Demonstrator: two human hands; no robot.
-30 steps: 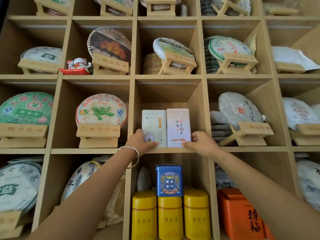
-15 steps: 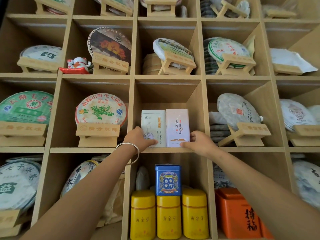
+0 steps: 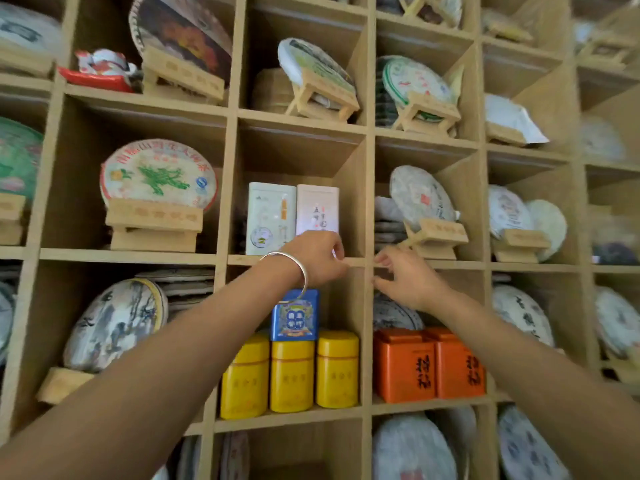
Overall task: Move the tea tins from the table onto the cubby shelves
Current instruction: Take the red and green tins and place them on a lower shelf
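1. At the middle of a pale wooden cubby shelf unit (image 3: 369, 202), two tall rectangular tea tins stand upright side by side and touching: a pale green-white tin (image 3: 270, 216) on the left and a pale pink-white tin (image 3: 318, 209) on the right.
2. Both bare hands are in front of the cubby's lower edge. The left hand (image 3: 317, 258), with a silver bangle (image 3: 294, 268) at the wrist, has loosely curled fingers and covers the foot of the pink-white tin; whether it touches the tin cannot be told. The right hand (image 3: 403, 278) is open, fingers spread, holding nothing, off to the right of the tins.
3. Handling, as a judgement: the tins look like thin, stiff metal, light, smooth-sided and a little slippery. Tall and narrow, they could tip; best held across the two broad faces near the middle.
4. Counted in the cubby below: three yellow rounded tins (image 3: 292, 375) in a row, with one blue square tin (image 3: 294, 315) resting on top.
5. Counted to the right of those: two orange square tins (image 3: 429, 365) side by side.
6. Other cubbies hold round paper-wrapped tea cakes (image 3: 157, 174) on wooden stands. No counter is in view.
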